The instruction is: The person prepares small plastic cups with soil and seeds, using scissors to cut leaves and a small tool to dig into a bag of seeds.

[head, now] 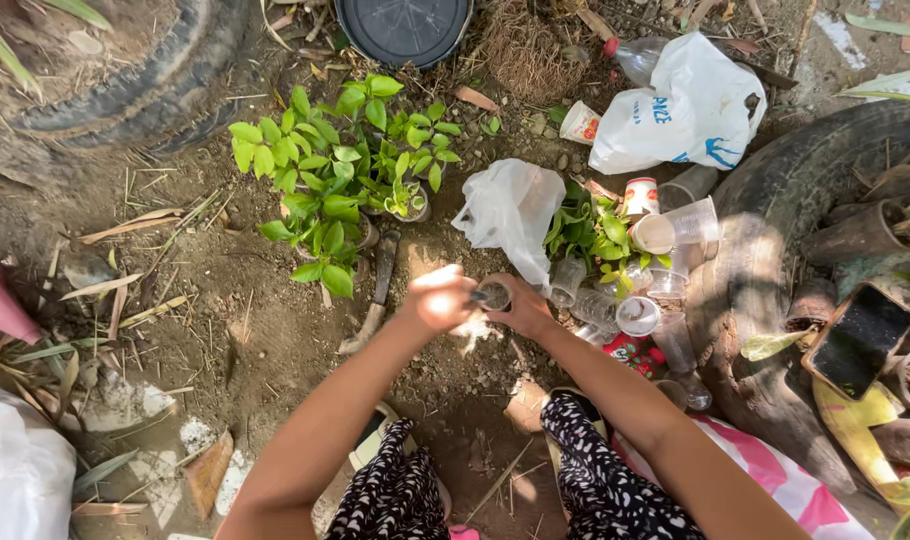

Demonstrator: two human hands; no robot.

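Current holding: one small clear cup (493, 295), dark with soil inside, gripped between your two hands over the bare ground (275, 340) near the middle of the scene. Your left hand (440, 298) is closed around the cup's left side, with something thin poking from it toward the rim; what it is cannot be told. Your right hand (523, 305) wraps the cup from the right and below, fingers curled against its wall. Whether a seedling already stands in this cup is hidden by the hands. Done, by the look of it: a cluster of leafy seedlings (340, 165) in small pots stands to the far left, and a second leafy bunch (595, 235) sits just right of a crumpled white bag (510, 205). Left, by the look of it: a scatter of empty clear cups (680, 225) lies to the right, some on their sides, touching one another. Also present: a trowel (375, 295) lying on the soil left of your hands, and an old tyre (775, 250) at the right.
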